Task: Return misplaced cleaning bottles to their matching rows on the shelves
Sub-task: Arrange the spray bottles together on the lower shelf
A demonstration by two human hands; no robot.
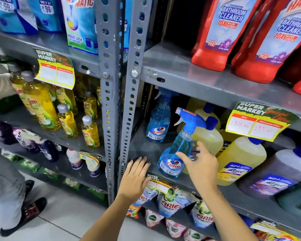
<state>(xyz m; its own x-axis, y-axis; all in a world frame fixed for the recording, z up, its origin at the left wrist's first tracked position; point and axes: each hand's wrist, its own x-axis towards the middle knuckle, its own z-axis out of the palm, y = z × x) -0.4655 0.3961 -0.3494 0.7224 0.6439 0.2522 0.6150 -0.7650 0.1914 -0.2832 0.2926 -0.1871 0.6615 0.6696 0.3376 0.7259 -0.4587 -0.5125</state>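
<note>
The front Colin spray bottle (176,150) stands at the shelf (189,186) edge, a second Colin bottle (158,122) at its eleven o'clock. My right hand (201,164) is spread open just beside it, holding nothing; my left hand (135,178) rests flat, empty. A careless brush could, I judge, tip it off. Lizol jugs (240,160) sit at three o'clock.

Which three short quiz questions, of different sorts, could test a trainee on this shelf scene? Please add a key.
1. True or false: the right hand grips the front spray bottle.
2. How many blue Colin spray bottles stand on this shelf? A) one B) two C) four
3. What colour are the bathroom cleaner bottles on the shelf above?

Key: 1. False, it is open beside the bottle. 2. B. 3. Red.
</note>
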